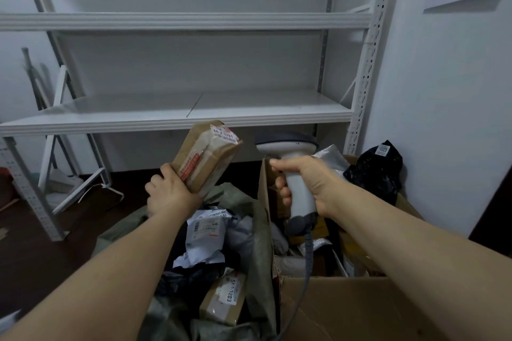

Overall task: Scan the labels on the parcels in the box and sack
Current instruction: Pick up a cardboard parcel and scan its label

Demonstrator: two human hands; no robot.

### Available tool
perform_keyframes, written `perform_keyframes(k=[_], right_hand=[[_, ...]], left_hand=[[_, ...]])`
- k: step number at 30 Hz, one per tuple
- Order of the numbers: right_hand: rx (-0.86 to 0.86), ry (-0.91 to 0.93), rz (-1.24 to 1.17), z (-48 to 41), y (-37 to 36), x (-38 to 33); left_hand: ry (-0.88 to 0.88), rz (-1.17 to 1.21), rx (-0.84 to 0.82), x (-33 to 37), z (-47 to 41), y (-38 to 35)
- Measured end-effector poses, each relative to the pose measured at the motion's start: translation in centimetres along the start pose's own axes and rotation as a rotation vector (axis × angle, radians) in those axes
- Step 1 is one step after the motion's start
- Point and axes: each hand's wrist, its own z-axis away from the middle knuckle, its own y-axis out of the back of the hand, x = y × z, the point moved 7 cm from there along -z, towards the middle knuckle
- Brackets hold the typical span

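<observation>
Parcel (206, 156) lengthwise diagonal, up-right.

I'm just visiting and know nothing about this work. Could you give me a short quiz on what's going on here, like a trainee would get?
1. True or false: the left hand holds a small brown taped cardboard parcel.
2. What does the right hand grip? A a tape roll; B a white-and-grey handheld scanner; C a knife.
3. Fill in: the crumpled black plastic parcel lies at the far end of the large open cardboard ____.
Key: 1 true; 2 B; 3 box.
</observation>
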Motion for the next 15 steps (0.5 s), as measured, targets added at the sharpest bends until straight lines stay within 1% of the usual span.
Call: perform_keyframes(k=[3, 5, 7, 8, 10, 12, 13, 15], right_hand=[[0.031, -0.044, -0.006, -1.4, 0.3, 2.0], [0.06, -0.066, -0.009, -2.3, 0.5, 3.3], [0.093, -0.082, -0.008, -3.5, 0.8, 4.7], [0.106, -0.096, -0.005, -4.2, 1.0, 5.5], [0.127, -0.141, 0.001, -5.5, 1.4, 7.0], [0.144, -0.182, 0.002, -7.0, 1.9, 8.5], [0.149, -0.201, -0.003, -7.8, 2.1, 9.3], [0.164, -0.22, -0.019, -9.6, 2.6, 10.6]], left_hand=[[0.062, -0.171, -0.021, -0.1, 0.6, -0.4], [0.101, -0.217, -0.053, -0.4, 0.7, -1.3], [0.131, -0.241, -0.138, -1.2, 0.6, -3.6], [0.13, -0.259, -0.22, -1.8, 0.7, -5.3], [0.075, -0.3, -0.413, -2.4, 1.2, -8.8], [0.016, -0.308, -0.541, -2.6, 1.4, -11.6], [0.002, -0.311, -0.555, -2.6, 1.1, -12.8], [-0.008, -0.359, -0.522, -2.3, 0.4, -14.6]])
